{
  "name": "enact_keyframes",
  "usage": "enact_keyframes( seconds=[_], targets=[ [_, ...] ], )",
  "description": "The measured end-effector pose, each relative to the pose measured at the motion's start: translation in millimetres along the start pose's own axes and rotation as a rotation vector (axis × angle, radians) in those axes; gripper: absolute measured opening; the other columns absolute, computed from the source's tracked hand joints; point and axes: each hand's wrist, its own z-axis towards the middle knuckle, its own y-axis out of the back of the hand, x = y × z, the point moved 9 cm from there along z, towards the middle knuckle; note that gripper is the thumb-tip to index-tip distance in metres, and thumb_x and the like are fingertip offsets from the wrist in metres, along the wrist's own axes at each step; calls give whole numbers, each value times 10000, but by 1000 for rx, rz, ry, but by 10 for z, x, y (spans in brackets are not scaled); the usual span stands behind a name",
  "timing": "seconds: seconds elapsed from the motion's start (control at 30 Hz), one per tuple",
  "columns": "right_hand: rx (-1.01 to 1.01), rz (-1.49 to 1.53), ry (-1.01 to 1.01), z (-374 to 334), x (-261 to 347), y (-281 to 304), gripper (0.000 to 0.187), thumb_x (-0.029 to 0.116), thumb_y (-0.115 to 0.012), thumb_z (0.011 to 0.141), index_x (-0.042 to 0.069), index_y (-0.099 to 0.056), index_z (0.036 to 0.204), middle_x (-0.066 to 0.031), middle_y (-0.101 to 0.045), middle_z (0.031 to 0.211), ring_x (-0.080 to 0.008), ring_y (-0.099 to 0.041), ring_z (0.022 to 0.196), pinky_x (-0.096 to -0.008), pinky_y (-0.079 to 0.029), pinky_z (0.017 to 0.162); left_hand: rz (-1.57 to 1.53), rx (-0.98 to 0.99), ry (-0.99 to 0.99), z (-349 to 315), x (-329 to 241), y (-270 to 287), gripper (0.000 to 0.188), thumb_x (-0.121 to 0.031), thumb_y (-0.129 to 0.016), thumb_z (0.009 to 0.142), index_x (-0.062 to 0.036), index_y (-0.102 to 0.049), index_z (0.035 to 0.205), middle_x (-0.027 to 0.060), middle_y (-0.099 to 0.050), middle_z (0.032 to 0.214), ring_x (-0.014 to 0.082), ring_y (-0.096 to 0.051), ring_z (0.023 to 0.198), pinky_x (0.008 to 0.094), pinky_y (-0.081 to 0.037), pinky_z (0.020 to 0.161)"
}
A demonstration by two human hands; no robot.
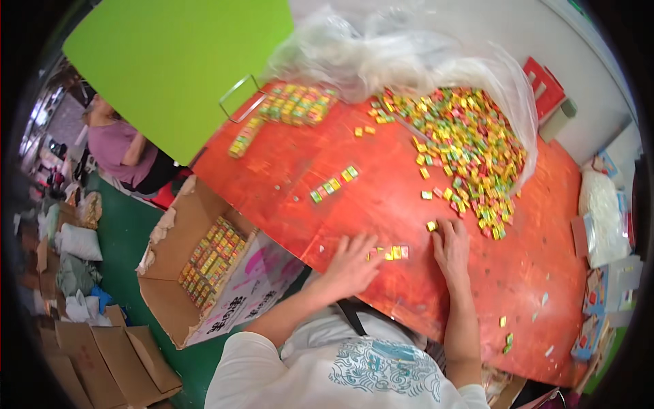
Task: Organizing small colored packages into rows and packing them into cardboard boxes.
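Toward the front of the red table (pixel 272 184), a short row of small wrapped blocks (pixel 397 253), yellow and pinkish, lies flat. My left hand (pixel 351 264) reaches over the row's left end with its fingers stretched out, hiding part of it. Right of the row, my right hand (pixel 452 251) has its thumb and forefinger at a single yellow wrapped block (pixel 431 225), which seems pinched at the fingertips. A large heap of loose blocks (pixel 470 150) in yellow, green and red lies beyond my right hand. Farther left is another line of blocks (pixel 334 184).
Clear plastic sheeting (pixel 402 54) surrounds the heap's back. Blocks stand grouped in rows (pixel 296 104) at the far left edge. An open carton (pixel 163 273) holding packed blocks is left of the table. A green panel (pixel 170 61) and a seated person (pixel 119 146) are beyond.
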Motion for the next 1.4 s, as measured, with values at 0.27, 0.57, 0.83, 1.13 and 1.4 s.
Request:
enact_keyframes(
  seconds=[0.27, 0.57, 0.83, 1.13, 1.4],
  targets=[
    [27, 22, -30, -13, -18, -42, 334, 104, -698, 851, 54, -655, 1179, -137, -603, 1066, -342, -591, 1008, -444, -451, 840, 46, -245, 14, 198, 316, 359, 476, -65, -643, 875, -12, -570, 1342, 166, -559, 1105, 359, -561, 1016, 456, -457, 860],
    [-8, 12, 5, -46, -50, -91, 322, 94, -712, 823, 50, -659, 1138, -141, -591, 1066, -334, -589, 990, -454, -445, 827, 243, -220, 289, 401, 1375, 341, 537, -157, -680, 880, -77, -548, 1394, 148, -555, 1159, 330, -534, 1094, 471, -434, 890],
    [17, 53, -26, -23, -68, -71, 327, 67, -709, 819, 57, -656, 1142, -134, -584, 1045, -317, -585, 979, -447, -421, 832, 297, -179, 336, 419, 1711, 243, 536, -191, -667, 900, -175, -541, 1420, 146, -552, 1170, 336, -530, 1052, 473, -432, 806],
    [17, 3, -36, -15, -58, -55, 326, 63, -718, 822, 55, -671, 1144, -138, -591, 1078, -319, -584, 1019, -440, -424, 866, 582, -297, 601, 291, 2871, 625, 415, -197, -625, 902, -158, -595, 1314, 122, -561, 1054, 318, -539, 982, 471, -423, 784],
    [20, -13, -36, -19, -49, -47, 332, 61, -724, 818, 50, -669, 1146, -139, -591, 1091, -318, -583, 1033, -434, -426, 872, 785, -202, 745, 265, 3326, 863, 462, -220, -585, 911, -66, -591, 1346, 107, -574, 1114, 284, -532, 1043, 471, -404, 838]
  ],
)
